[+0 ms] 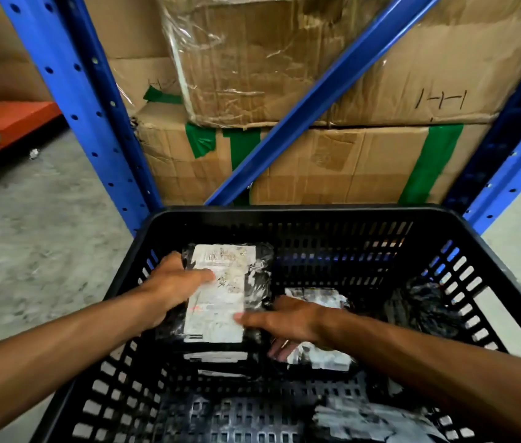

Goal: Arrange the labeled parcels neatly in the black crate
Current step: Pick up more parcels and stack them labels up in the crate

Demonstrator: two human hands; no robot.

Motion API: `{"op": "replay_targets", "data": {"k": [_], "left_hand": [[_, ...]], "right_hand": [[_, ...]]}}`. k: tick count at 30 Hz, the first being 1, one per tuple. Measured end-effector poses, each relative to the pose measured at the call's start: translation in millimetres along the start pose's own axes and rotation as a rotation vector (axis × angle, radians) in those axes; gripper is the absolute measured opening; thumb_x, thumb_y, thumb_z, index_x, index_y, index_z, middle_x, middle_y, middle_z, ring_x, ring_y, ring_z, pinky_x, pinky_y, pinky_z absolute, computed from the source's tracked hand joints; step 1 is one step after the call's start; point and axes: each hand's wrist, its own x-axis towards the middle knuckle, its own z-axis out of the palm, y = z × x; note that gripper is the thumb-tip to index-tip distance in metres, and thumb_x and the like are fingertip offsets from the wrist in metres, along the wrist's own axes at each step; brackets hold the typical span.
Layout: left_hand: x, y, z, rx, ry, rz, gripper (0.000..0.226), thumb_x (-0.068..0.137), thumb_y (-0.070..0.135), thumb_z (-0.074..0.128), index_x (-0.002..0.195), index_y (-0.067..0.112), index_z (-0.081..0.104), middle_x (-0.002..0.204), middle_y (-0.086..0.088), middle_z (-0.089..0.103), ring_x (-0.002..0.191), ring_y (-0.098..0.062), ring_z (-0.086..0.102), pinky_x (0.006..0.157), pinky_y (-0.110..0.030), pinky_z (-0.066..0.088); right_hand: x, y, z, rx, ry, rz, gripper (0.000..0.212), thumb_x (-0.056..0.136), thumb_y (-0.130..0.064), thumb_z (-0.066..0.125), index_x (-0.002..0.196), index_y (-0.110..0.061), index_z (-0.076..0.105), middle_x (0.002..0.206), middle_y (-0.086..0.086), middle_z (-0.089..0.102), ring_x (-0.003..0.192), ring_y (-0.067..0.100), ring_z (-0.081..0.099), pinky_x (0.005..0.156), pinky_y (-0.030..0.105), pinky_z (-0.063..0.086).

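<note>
We have both hands down inside the black crate (288, 210), bracketing the top parcel (221, 292) of a stack against its left wall. Our left hand (173, 284) lies flat on the parcel's left edge, fingers spread across the white label (217, 295); our right hand (280, 319) presses the lower right corner with fingers extended, open rather than closed around anything. Neither hand seems to have a firm hold; whether the parcel is pinched between them we cannot tell. The parcel's long axis runs from the near side of the crate toward the far wall, so squaring it up looks like a job for both hands at once. Just right of our right hand, a second labeled parcel (316, 358) sits lower on the crate floor. More wrapped parcels (425, 310) lie loose against the right wall and in the near right corner.
</note>
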Motion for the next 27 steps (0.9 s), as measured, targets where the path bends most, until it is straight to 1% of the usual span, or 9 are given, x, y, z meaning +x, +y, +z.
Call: {"op": "replay_targets", "data": {"k": [3,6,9,13,16,18,22,25,27], "left_hand": [[-1,2,4,0.143,-0.069,0.025,0.04,0.075,0.021,0.073,0.11,0.013,0.054,0.098,0.0,0.063,0.079,-0.012,0.058,0.058,-0.017,0.047],[-4,-6,13,0.31,-0.103,0.053,0.065,0.064,0.027,0.072,0.125,0.015,0.051,0.121,-0.005,0.061,0.109,-0.024,0.059,0.089,-0.031,0.052],[-5,-6,13,0.337,-0.1,0.057,0.077,0.067,0.027,0.072,0.137,0.016,0.042,0.136,-0.006,0.052,0.12,-0.024,0.051,0.095,-0.027,0.045],[-7,-7,11,0.421,-0.162,0.044,0.095,0.072,0.029,0.071,0.151,0.019,0.019,0.152,-0.006,0.033,0.136,-0.025,0.036,0.109,-0.034,0.037],[-14,-2,15,0.631,-0.135,0.088,0.09,0.075,0.036,0.066,0.15,0.021,0.019,0.15,-0.008,0.033,0.137,-0.027,0.032,0.109,-0.038,0.035],[-20,6,22,0.749,-0.073,0.232,0.082,0.079,0.04,0.062,0.148,0.023,0.022,0.152,-0.005,0.029,0.141,-0.025,0.023,0.11,-0.036,0.027],[-29,32,48,0.486,-0.176,0.532,0.053,0.082,0.033,0.062,0.133,0.026,0.045,0.136,0.001,0.049,0.126,-0.016,0.045,0.098,-0.028,0.039],[-26,49,78,0.497,-0.412,0.484,0.043,0.084,0.033,0.062,0.124,0.024,0.052,0.115,0.002,0.056,0.101,-0.017,0.059,0.087,-0.031,0.049],[-24,53,101,0.51,-0.537,0.391,0.04,0.085,0.034,0.061,0.122,0.02,0.052,0.106,-0.002,0.06,0.083,-0.018,0.058,0.073,-0.032,0.047]], "right_hand": [[15,-5,11,-0.089,-0.044,0.073,0.082,0.085,-0.058,0.054,0.136,0.004,0.04,0.121,0.029,0.063,0.099,0.033,0.069,0.082,0.035,0.057],[18,-2,10,-0.078,-0.021,0.027,0.08,0.084,-0.055,0.057,0.134,0.005,0.04,0.108,0.028,0.066,0.067,0.02,0.069,0.066,0.027,0.06],[17,2,4,-0.032,-0.012,-0.019,0.08,0.085,-0.052,0.059,0.138,0.004,0.034,0.101,0.029,0.067,0.051,0.011,0.065,0.055,0.021,0.059],[18,10,0,-0.062,-0.048,-0.024,0.077,0.085,-0.054,0.056,0.134,0.004,0.04,0.096,0.021,0.069,0.052,0.01,0.066,0.059,0.022,0.058],[17,18,-5,-0.08,-0.093,-0.027,0.075,0.086,-0.059,0.051,0.134,-0.002,0.044,0.081,0.009,0.067,0.057,0.011,0.067,0.061,0.024,0.059],[19,25,-25,-0.083,-0.038,-0.035,0.067,0.086,-0.06,0.049,0.124,-0.005,0.053,0.078,0.008,0.066,0.057,0.011,0.067,0.062,0.027,0.061],[21,54,-78,-0.168,0.386,0.086,0.041,0.094,-0.039,0.05,0.097,-0.001,0.064,0.067,0.009,0.059,0.054,0.018,0.056,0.058,0.032,0.054],[20,85,-89,-0.29,0.441,0.228,0.028,0.096,-0.035,0.046,0.102,-0.011,0.06,0.069,0.006,0.051,0.058,0.019,0.051,0.06,0.033,0.049],[17,97,-85,-0.236,0.415,0.28,0.031,0.096,-0.04,0.044,0.096,-0.013,0.059,0.076,0.005,0.055,0.073,0.022,0.054,0.057,0.024,0.044]]}}
